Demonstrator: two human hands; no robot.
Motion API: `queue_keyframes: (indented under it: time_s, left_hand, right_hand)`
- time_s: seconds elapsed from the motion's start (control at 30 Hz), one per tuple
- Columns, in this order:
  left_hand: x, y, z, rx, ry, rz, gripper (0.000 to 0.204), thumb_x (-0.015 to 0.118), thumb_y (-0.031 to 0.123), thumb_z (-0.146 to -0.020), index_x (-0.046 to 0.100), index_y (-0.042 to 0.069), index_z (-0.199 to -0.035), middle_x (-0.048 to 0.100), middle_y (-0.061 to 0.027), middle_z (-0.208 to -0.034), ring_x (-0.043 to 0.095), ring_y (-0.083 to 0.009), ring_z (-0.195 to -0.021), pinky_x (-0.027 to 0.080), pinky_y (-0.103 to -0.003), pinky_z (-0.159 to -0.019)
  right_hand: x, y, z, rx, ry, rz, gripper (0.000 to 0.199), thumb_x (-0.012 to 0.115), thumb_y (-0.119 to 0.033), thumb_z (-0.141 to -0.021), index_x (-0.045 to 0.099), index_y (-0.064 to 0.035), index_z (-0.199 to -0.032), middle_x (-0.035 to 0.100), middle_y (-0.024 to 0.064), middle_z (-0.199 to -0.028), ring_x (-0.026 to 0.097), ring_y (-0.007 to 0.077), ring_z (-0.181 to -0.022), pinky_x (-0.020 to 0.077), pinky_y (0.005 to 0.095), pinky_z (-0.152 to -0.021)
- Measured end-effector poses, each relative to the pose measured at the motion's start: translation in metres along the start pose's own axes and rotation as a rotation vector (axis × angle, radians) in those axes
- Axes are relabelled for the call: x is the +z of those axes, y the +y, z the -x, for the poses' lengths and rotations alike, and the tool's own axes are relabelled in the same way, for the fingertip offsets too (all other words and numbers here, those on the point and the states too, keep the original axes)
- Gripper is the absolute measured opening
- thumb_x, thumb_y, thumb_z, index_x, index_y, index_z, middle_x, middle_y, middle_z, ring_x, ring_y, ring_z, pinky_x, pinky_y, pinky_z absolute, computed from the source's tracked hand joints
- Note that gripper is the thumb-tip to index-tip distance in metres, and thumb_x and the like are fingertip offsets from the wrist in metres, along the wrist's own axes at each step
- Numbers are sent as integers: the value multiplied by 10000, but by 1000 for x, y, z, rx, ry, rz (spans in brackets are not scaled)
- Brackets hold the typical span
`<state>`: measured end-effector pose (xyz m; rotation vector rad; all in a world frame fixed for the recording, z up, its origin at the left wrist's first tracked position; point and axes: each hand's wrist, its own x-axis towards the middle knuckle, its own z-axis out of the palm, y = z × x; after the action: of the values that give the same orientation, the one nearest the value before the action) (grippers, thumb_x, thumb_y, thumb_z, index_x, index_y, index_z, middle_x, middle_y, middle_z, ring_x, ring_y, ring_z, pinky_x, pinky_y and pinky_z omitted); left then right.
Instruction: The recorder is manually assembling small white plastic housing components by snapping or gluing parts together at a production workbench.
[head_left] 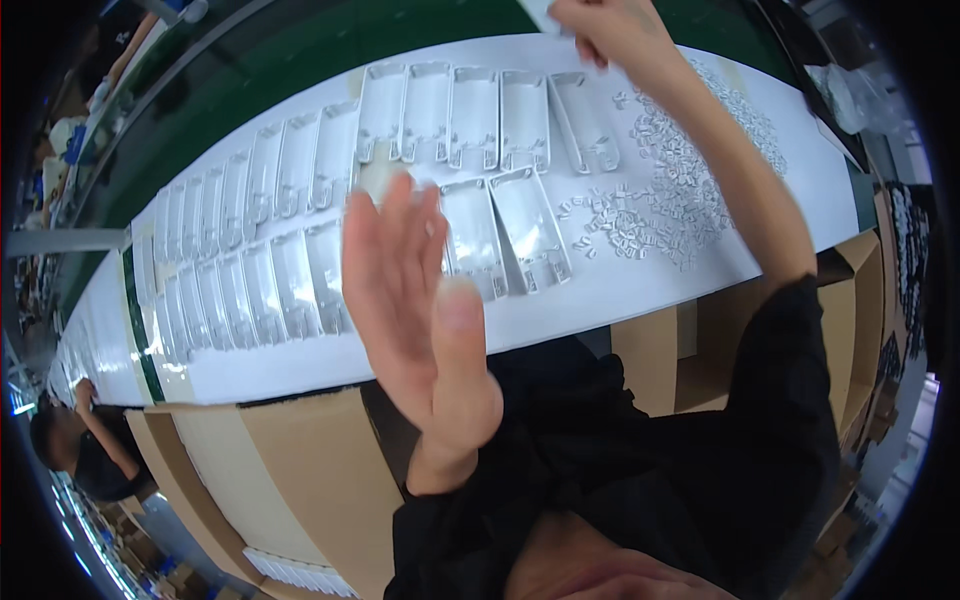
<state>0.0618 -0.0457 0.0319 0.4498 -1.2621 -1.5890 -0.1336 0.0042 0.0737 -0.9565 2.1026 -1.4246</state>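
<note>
Gripping, apparently, a pale piece (537, 14) in the right hand (612, 35) at the top of view — just left of those fingers, long axis unreadable (cut off by frame) — with left hand (415, 300) open, nearer the shiny trays (527, 225).

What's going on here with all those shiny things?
A person in black is working at a white-covered table. Their left hand is open above two rows of shiny, tray-shaped pieces, with nothing seen in it. Their right hand reaches to the far side, its fingers at a pale thing cut off by the picture's edge, so I can't tell what it is. Lots of small pieces lie scattered on the right.
</note>
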Motion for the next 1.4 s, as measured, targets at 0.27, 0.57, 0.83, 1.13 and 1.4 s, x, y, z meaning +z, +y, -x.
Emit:
queue_keyframes:
  time_s: [0.27,0.57,0.83,1.13,1.4]
  left_hand:
    - [-29,5,32,-258,-296,130,531,520,-26,-902,410,-55,-1420,562,-233,-1327,601,-321,-1188,481,-400,-1036]
    - [3,-6,21,-305,-326,19,519,486,62,-963,388,-61,-1457,480,-276,-1435,555,-371,-1278,451,-416,-1078]
    - [5,-11,7,-673,-375,521,527,442,219,-1061,336,-19,-1519,438,-285,-1482,503,-395,-1337,406,-429,-1126]
    - [-39,2,12,-439,-44,613,482,531,247,-1039,430,37,-1461,455,-268,-1447,476,-369,-1350,393,-496,-1117]
    - [-44,-3,12,-472,112,514,426,537,232,-1034,486,57,-1419,432,-277,-1458,414,-418,-1391,488,-428,-1033]
  right_hand:
    - [-60,87,-141,230,238,349,229,606,-134,-857,712,54,-782,631,131,-626,536,202,-436,417,290,-411]
    - [-58,113,-61,-136,-184,544,329,650,-241,-847,728,58,-959,719,235,-936,687,345,-852,546,429,-793]
    - [-23,13,11,-382,-296,374,355,633,-164,-883,642,65,-1154,694,173,-845,647,251,-685,551,312,-619]
    - [-41,72,25,-660,-341,581,120,705,-91,-883,685,-28,-982,613,67,-861,574,176,-775,468,255,-686]
    - [-18,83,42,-698,-385,702,108,716,-30,-835,650,-28,-921,540,62,-920,543,201,-865,461,277,-720]
